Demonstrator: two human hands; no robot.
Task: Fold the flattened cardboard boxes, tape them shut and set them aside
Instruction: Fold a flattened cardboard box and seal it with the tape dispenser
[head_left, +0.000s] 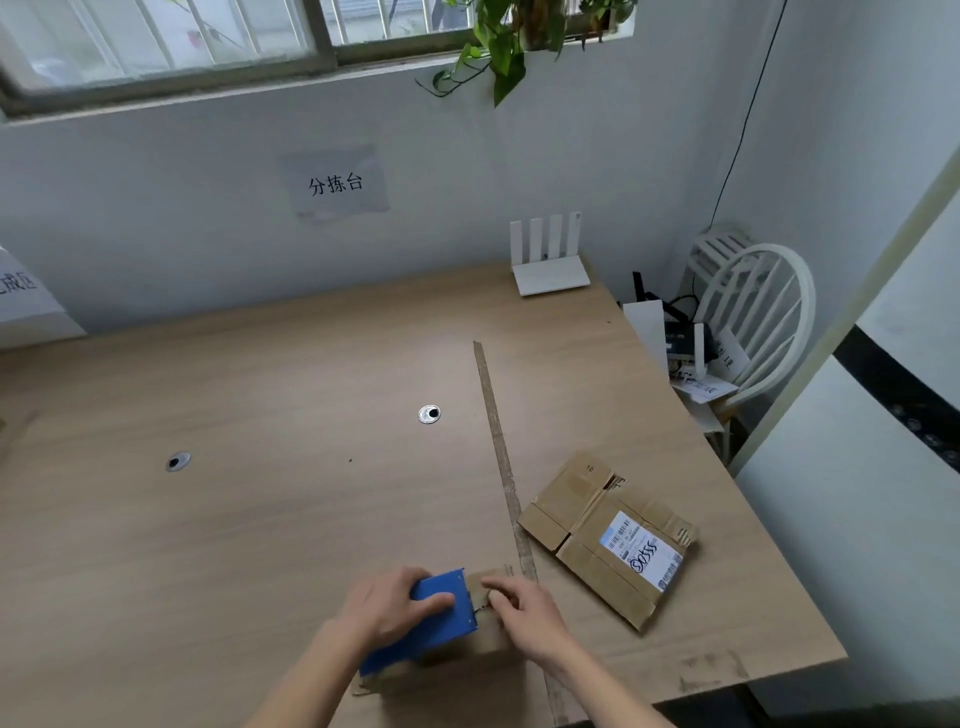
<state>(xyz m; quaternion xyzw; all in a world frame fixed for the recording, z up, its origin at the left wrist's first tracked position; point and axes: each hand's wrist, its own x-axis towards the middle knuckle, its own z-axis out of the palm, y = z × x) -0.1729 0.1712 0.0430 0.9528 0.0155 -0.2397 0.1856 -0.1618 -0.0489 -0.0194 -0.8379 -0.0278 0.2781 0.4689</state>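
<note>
- Small cardboard box (483, 618) at bottom centre of frame; blue tape dispenser (434, 616) gripped by left hand (395, 608) on top.
- Right hand (519, 605): fingers curled, pressing box top; flap is best held flat while tape is drawn.
- Flattened cardboard box (610, 535) lies lower right, untouched.

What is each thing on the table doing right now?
Blue tape dispenser: gripped by the left hand, pressed on the small box.
Small box: folded up, right hand fingers resting on top.
Flattened box: lying flat, untouched.
Router: standing, antennas up.
</note>
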